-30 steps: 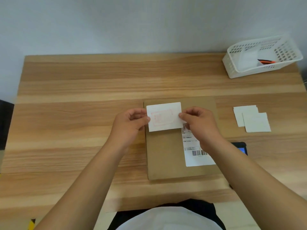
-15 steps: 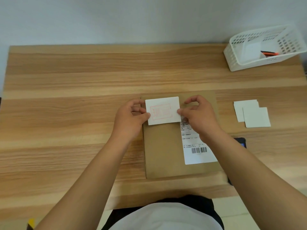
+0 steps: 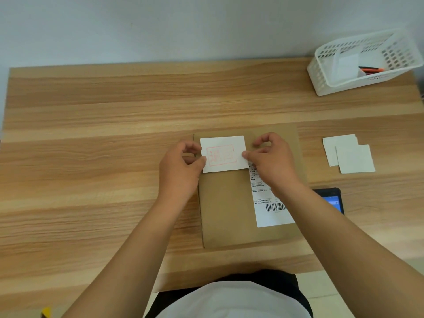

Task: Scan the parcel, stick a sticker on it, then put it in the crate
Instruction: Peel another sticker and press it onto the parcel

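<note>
A flat brown cardboard parcel (image 3: 227,210) lies on the wooden table in front of me, with a white shipping label (image 3: 269,210) and barcode along its right side. A white sticker (image 3: 223,153) with a red stamp-like print sits over the parcel's upper left corner. My left hand (image 3: 181,168) pinches the sticker's left edge. My right hand (image 3: 273,161) pinches its right edge and covers the top of the shipping label. The white plastic crate (image 3: 321,74) stands at the table's far right corner.
Two more white stickers (image 3: 350,154) lie overlapping on the table right of the parcel. A dark handheld scanner (image 3: 332,199) with a lit blue screen lies behind my right forearm. The crate holds white paper and an orange pen (image 3: 370,70).
Both hands have carried the sticker a little toward the parcel's far left corner and lower onto it. The view has tilted slightly, and the parcel itself has stayed in place.
</note>
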The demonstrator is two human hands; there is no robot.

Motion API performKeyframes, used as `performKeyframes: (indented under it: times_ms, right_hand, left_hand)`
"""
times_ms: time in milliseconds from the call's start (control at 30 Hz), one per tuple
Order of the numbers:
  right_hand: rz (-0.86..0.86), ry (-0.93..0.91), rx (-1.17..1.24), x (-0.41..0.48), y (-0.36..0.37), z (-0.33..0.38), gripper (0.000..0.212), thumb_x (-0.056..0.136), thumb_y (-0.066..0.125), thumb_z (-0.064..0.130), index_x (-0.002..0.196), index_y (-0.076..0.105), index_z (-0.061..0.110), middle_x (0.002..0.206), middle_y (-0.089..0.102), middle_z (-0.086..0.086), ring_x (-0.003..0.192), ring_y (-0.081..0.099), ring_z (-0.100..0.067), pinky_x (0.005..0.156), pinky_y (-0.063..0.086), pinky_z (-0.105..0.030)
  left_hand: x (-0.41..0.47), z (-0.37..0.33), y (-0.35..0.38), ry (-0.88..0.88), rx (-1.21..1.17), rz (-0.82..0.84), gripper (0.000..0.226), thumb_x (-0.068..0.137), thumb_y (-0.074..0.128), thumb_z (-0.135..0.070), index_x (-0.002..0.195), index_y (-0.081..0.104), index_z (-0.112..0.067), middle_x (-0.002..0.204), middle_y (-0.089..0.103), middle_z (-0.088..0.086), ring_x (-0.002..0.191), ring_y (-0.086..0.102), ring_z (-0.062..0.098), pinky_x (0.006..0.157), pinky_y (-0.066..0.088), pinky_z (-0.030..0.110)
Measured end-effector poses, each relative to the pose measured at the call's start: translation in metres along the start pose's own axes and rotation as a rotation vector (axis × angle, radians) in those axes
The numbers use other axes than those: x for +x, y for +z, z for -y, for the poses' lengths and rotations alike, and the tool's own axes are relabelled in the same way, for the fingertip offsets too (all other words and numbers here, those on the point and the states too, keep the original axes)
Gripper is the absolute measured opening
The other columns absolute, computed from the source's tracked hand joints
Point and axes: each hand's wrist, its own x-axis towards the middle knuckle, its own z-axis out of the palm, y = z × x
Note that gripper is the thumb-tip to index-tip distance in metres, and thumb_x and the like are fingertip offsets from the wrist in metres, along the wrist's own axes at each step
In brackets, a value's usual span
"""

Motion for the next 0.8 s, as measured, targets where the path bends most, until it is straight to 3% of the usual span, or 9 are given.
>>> performKeyframes:
  times_ms: [167,300,500,667,800]
  right_hand:
    - [-0.030,-0.001,-0.044,0.0002,0.0027,-0.0008,0.026,0.076,0.079,0.026,0.086,0.055,0.030,0.079,0.069,0.005,0.066,0.062,-0.015,0.078,0.055,-0.047]
    - [-0.052,-0.008,-0.105,-0.0010,0.0041,0.0005,0.024,0.077,0.079,0.029,0.092,0.060,0.028,0.076,0.068,0.008,0.069,0.063,-0.013,0.077,0.055,-0.043]
    - [-0.061,-0.027,-0.199,-0.0030,0.0066,0.0064,0.022,0.078,0.075,0.029,0.093,0.059,0.028,0.076,0.066,0.008,0.075,0.065,-0.015,0.076,0.053,-0.040]
    - [-0.060,-0.034,-0.220,-0.0043,0.0064,0.0068,0.022,0.079,0.074,0.027,0.095,0.058,0.027,0.074,0.065,0.009,0.073,0.064,-0.015,0.075,0.051,-0.039]
    - [-0.074,-0.033,-0.211,-0.0039,0.0058,0.0082,0.024,0.077,0.076,0.026,0.094,0.059,0.024,0.071,0.061,0.010,0.072,0.063,-0.015,0.073,0.051,-0.038]
  left_hand:
    - [-0.0032,-0.0003,0.0022,0.097,0.098,0.002,0.022,0.085,0.068,-0.006,0.098,0.073,-0.023,0.106,0.062,-0.006,0.077,0.064,0.001,0.063,0.040,0.001]
    - [-0.0040,0.0006,0.0037,0.131,0.157,0.013,0.027,0.086,0.066,-0.006,0.108,0.075,-0.018,0.108,0.061,-0.004,0.079,0.062,-0.001,0.068,0.040,-0.001]
    - [-0.0025,0.0006,0.0056,0.145,0.191,0.015,0.029,0.084,0.066,-0.006,0.110,0.075,-0.016,0.109,0.061,-0.003,0.084,0.065,0.012,0.070,0.041,-0.001]
    - [-0.0015,-0.0003,0.0050,0.160,0.216,0.015,0.028,0.084,0.068,-0.007,0.110,0.074,-0.016,0.110,0.057,-0.006,0.078,0.060,0.000,0.070,0.042,0.000]
    - [-0.0005,0.0009,0.0050,0.174,0.239,0.033,0.028,0.085,0.070,-0.011,0.112,0.073,-0.016,0.112,0.054,-0.009,0.077,0.060,0.001,0.069,0.041,0.000]
